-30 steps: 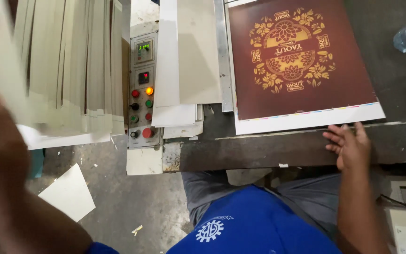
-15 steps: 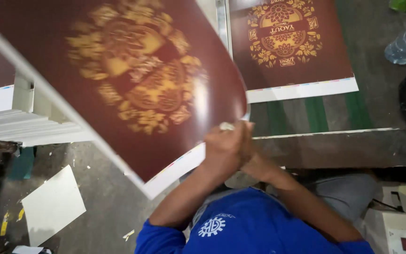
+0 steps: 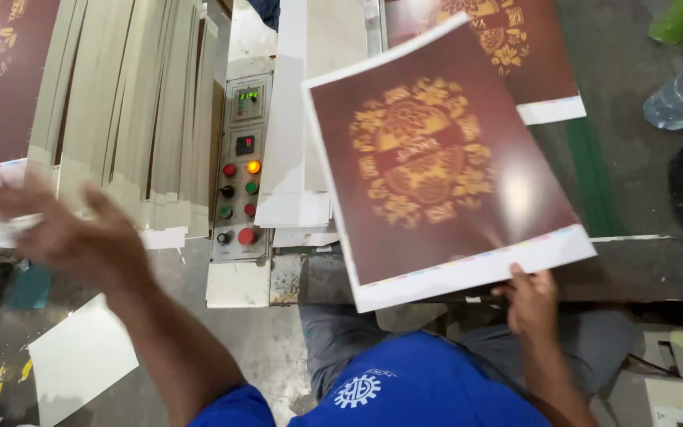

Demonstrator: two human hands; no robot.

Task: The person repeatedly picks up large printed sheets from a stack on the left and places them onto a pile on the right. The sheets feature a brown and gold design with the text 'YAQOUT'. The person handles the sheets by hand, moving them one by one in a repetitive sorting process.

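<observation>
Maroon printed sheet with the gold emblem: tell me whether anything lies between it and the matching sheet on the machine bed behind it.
Nothing visible does. The right hand grips the maroon printed sheet with the gold emblem by its white bottom edge, tilted above the matching sheet on the machine bed, partly covering it. The left hand, blurred, is far off by the stacked sheets.

This was a print workshop: a machine control panel (image 3: 240, 162) with coloured buttons stood at centre left, and stacks of printed sheets (image 3: 112, 119) filled the upper left.

One head-worn camera looks steeply down, close over the workbench (image 3: 642, 269)
</observation>
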